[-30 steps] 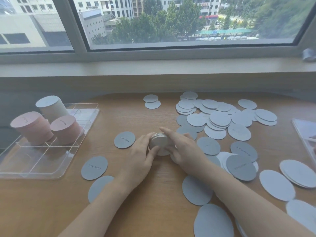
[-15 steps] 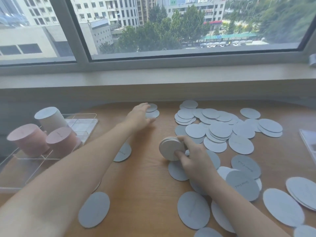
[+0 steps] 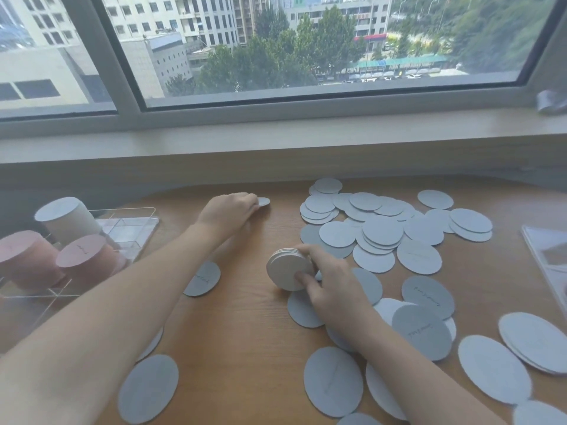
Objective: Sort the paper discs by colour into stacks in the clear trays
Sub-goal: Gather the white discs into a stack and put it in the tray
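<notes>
Since half a second ago, little has shifted: left hand (image 3: 228,211) sits a touch further over the far discs, fingers now covering all but the edge of one small grey disc (image 3: 264,201). Whether it pinches that disc or only presses it, I cannot tell.

Wooden desk (image 3: 245,332) under the window, strewn with loose grey-blue paper discs (image 3: 380,231), thickest at far right, a few near the front edge. Clear tray (image 3: 135,228) at left already holds three stacks: two pink stacks (image 3: 82,256) and one white stack (image 3: 67,216), so sorting is partly done. A second clear tray (image 3: 546,259) shows at the right edge.

Right hand (image 3: 328,286) grips a short collected stack (image 3: 290,268) on edge, thumb on its face, fingers curled behind — likely kept upright so discs stay squared while the other hand fetches more. Judging by the spread, most grey discs remain to be gathered.
</notes>
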{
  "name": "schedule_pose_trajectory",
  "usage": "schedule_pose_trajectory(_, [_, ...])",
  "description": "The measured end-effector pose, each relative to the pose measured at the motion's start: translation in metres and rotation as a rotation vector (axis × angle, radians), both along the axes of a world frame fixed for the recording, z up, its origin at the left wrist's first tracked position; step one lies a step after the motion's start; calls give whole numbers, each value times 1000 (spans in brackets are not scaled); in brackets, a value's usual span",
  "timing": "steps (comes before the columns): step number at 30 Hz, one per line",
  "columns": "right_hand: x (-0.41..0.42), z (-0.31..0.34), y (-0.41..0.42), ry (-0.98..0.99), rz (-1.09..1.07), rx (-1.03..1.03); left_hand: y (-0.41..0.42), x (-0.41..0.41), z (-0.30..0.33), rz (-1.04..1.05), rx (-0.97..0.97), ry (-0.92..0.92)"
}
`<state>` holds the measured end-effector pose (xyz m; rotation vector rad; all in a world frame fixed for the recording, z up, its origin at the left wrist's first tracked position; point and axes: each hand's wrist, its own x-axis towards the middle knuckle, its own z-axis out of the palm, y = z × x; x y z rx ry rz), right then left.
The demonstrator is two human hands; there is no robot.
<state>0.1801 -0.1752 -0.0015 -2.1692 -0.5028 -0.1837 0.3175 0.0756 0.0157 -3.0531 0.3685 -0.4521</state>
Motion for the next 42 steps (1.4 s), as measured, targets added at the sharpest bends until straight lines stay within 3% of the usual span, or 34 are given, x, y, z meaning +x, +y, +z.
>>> schedule_pose_trajectory(3, [-2, -1, 0, -3, 7, 0, 6, -17, -3, -17, -99, -109])
schedule_pose_trajectory(5, [-2, -1, -1, -8, 11, 3, 4, -35, 1, 20, -303, -133])
schedule_pose_trajectory(9, [-4, 4, 0, -23, 53, 34, -16, -85, 4, -30, -697, -17])
schedule_pose_trajectory(15, [-3, 2, 1, -29, 26, 62, -52, -159, -2, -101, -930, 61])
schedule_pose_trajectory(21, [-2, -4, 1, -66, 23, -2, -61, -175, -9, -194, -950, 133])
schedule_pose_trajectory(26, [-1, -5, 3, -211, 56, -109, -53, -172, -19, -193, -677, 103])
schedule_pose_trajectory(30, [-3, 5, -1, -177, 160, -153, -52, -169, -16, -216, -746, 71])
schedule_pose_trajectory(35, [25, 22, -17, -18, -88, -78, -50, -172, -11, -123, -809, 78])
schedule_pose_trajectory(42, [111, 30, -11, 38, -227, -557, -45, -169, -16, -47, -839, 100])
